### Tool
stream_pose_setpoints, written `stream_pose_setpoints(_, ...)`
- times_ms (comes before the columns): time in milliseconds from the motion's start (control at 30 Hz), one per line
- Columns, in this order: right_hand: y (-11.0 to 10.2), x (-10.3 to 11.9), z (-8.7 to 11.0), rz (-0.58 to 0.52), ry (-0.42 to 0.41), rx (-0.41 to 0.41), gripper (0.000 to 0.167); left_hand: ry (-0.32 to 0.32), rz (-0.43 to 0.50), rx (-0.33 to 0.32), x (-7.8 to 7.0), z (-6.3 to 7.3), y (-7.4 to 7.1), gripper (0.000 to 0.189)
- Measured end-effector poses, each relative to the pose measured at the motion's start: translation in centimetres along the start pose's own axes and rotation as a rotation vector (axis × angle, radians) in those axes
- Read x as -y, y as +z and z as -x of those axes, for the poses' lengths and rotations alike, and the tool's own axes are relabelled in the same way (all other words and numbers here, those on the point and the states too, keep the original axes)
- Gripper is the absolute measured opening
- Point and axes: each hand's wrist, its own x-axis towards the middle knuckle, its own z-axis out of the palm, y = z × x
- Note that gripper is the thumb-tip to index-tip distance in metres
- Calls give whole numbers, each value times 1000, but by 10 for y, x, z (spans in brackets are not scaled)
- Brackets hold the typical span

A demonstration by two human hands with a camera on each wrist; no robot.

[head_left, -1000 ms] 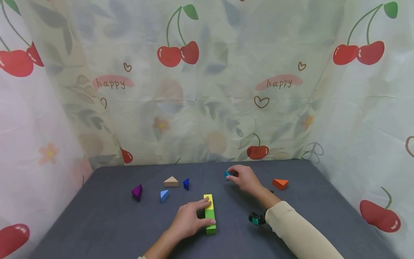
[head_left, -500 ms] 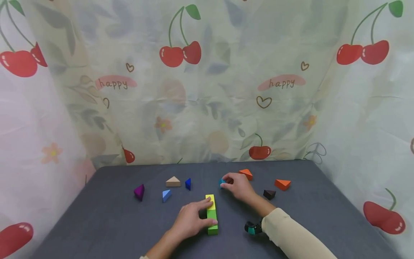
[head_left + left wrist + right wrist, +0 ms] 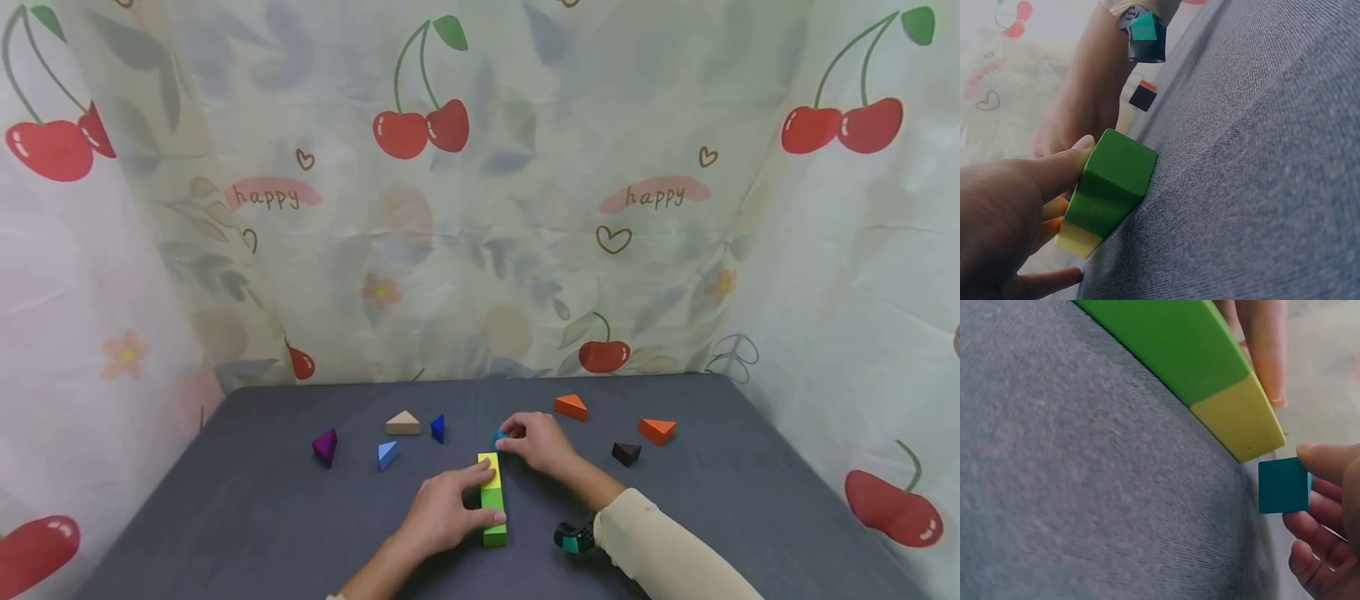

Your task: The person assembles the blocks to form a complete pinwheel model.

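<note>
A yellow block point(image 3: 488, 467) and a longer green block point(image 3: 493, 504) lie end to end in a row on the table. My left hand point(image 3: 446, 508) rests on them, its thumb on the green block and its forward fingers on the yellow one. In the right wrist view, my right hand point(image 3: 1329, 512) pinches a small teal block point(image 3: 1284, 485) between thumb and fingers, with a square face showing. That block is just beyond the yellow block's far end, a narrow gap between them. Fingers hide most of the teal block in the head view.
On the left lie a purple block point(image 3: 325, 447), a beige triangle block point(image 3: 402, 423), a light blue block point(image 3: 387, 455) and a dark blue block point(image 3: 438, 428). Two orange blocks point(image 3: 571, 407) and a dark block point(image 3: 626, 453) are at right. A patterned curtain point(image 3: 487, 208) surrounds the table.
My right hand has carried the teal block left and nearer, toward the yellow block's far end, uncovering an orange block and the dark block. The left hand has stayed on the row.
</note>
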Motion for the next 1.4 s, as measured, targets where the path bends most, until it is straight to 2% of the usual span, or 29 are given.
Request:
stream_pose_setpoints(433, 6, 6, 0, -16, 8, 38, 17, 12, -3, 3, 3, -1, 1, 63)
stream_pose_setpoints(800, 7, 7, 1, -68, 19, 58, 10, -1, 1, 13, 3, -1, 1, 63)
stream_pose_setpoints(1167, 11, 8, 1, -138, 106, 52, 10, -13, 7, 31, 2, -2, -1, 63)
stream_pose_setpoints(1400, 16, 10, -1, -155, 114, 53, 9, 6, -3, 14, 2, -2, -1, 63)
